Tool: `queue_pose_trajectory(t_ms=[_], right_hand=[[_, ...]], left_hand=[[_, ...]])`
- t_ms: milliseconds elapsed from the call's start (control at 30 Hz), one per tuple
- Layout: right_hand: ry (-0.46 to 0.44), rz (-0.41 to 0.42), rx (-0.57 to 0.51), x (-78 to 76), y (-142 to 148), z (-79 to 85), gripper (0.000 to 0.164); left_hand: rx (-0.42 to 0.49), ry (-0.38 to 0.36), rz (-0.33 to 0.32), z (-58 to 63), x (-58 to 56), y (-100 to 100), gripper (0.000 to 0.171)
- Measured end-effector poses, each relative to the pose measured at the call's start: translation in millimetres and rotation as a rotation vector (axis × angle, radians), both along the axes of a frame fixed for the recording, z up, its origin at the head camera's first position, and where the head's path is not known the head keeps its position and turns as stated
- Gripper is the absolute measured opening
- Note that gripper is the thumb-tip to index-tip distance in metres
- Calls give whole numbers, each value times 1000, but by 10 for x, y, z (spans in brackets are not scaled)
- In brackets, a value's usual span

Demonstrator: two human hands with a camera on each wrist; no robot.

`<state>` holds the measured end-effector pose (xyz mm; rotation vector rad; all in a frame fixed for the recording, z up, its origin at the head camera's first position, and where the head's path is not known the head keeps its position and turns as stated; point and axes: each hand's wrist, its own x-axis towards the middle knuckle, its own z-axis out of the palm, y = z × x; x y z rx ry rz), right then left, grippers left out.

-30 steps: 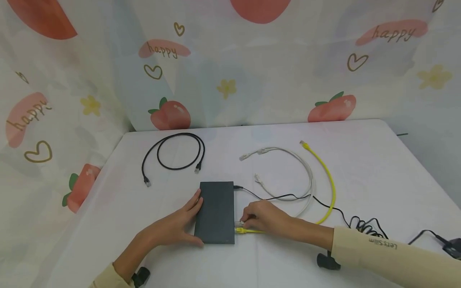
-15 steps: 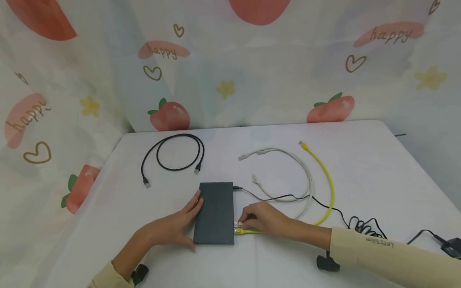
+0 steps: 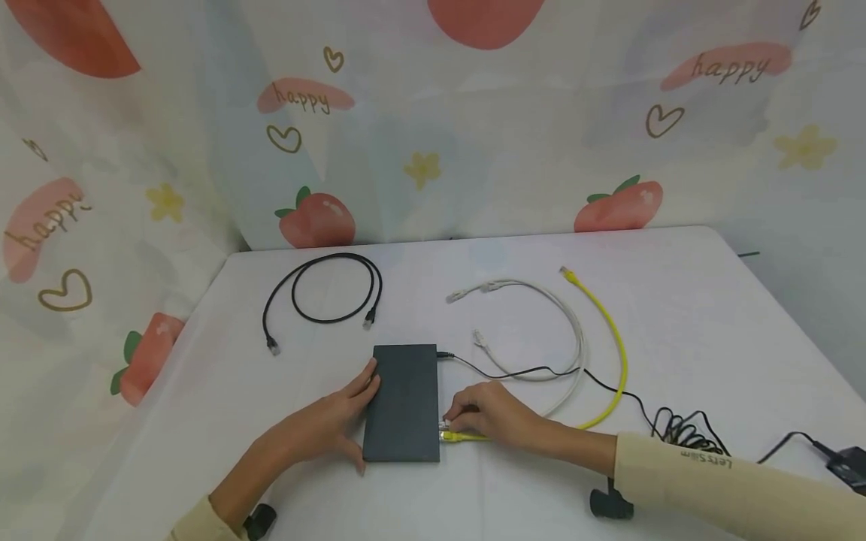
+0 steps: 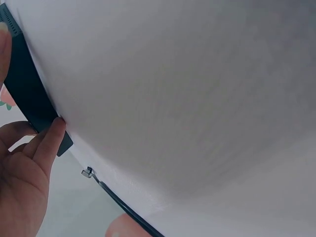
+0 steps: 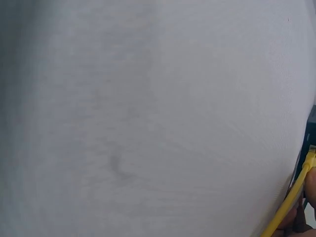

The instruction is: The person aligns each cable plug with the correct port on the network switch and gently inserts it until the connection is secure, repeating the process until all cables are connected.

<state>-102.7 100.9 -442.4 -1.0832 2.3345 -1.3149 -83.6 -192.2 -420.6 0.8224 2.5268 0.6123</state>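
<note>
A flat dark network switch box (image 3: 402,402) lies on the white table. My left hand (image 3: 325,424) braces its left side, fingertips against the edge and thumb at the near corner; the left wrist view shows those fingers (image 4: 52,140) fairly straight. At the box's right side, my right hand (image 3: 497,413) pinches the clear plug (image 3: 443,425) of a whitish Ethernet cable (image 3: 578,330). How deep that plug sits in its port cannot be told. Just nearer to me, a yellow Ethernet cable (image 3: 619,353) has one plug (image 5: 311,157) at the box and passes under my right forearm.
A thin black power cord (image 3: 521,372) runs from the box's far right, crossing the whitish and yellow cables, to a coil (image 3: 683,432) and an adapter (image 3: 849,466). A black Ethernet cable (image 3: 334,323) lies looped at back left. Another whitish plug (image 3: 460,296) lies behind the box.
My right hand has edged slightly toward the box with the clear plug. My left thumb has slid off the box's near edge to just beside its corner. The cables lie as before.
</note>
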Motion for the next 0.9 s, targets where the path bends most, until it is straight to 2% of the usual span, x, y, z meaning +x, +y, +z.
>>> queue_pose_trajectory(t_ms=[333,533,667,767,900], right_hand=[[-30,-2,-6,-14,-66,23,2],[-61,1,6,-7,-94,45,3],[-51,7,17,-13,-88,40,5],[-51,7,60,-20,-73,49,5],[-41,28,139,-36,-45,78,1]], left_hand=[[8,14,-4,47,28,-5,115],[15,-6,8,53,39,1,115],[3,17,-13,49,30,5,115],[-4,17,-16,42,17,7,116],[-5,-39,11,23,11,10,118]])
